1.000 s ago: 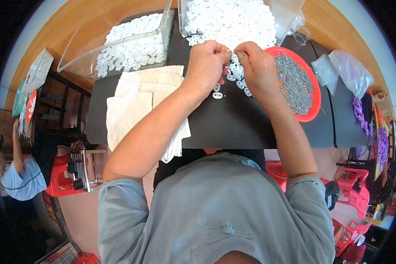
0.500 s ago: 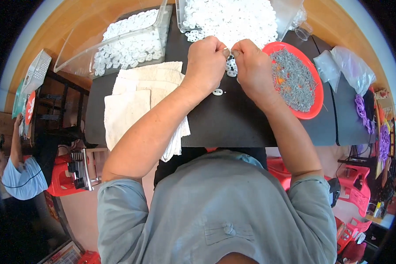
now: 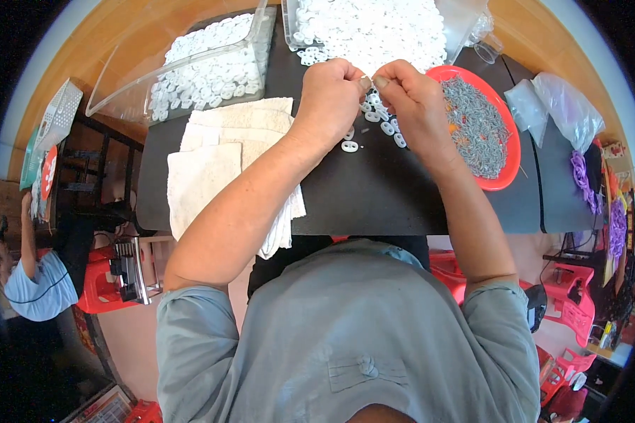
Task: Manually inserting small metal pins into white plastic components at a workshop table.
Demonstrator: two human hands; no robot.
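My left hand and my right hand meet over the far middle of the black table, fingertips almost touching. Thumb and forefinger are pinched together on each. What they hold is mostly hidden and too small to name. Beneath and between the hands lie several small white oval plastic pieces with holes. One such white piece rests closer to me, below my left wrist. A tiny grey bit lies near it. Just right of my right hand, a red basin holds many small grey metal pieces resembling springs.
A clear bin of white pieces stands far left; a heap of the same pieces fills another container at the back. Folded cream cloths lie left. Plastic bags are at right. Another person in light blue sits far left.
My right hand has shifted slightly right and turned, its fingers drawing a little away from the left. More white pieces now show beneath the hands. My left hand has barely moved.
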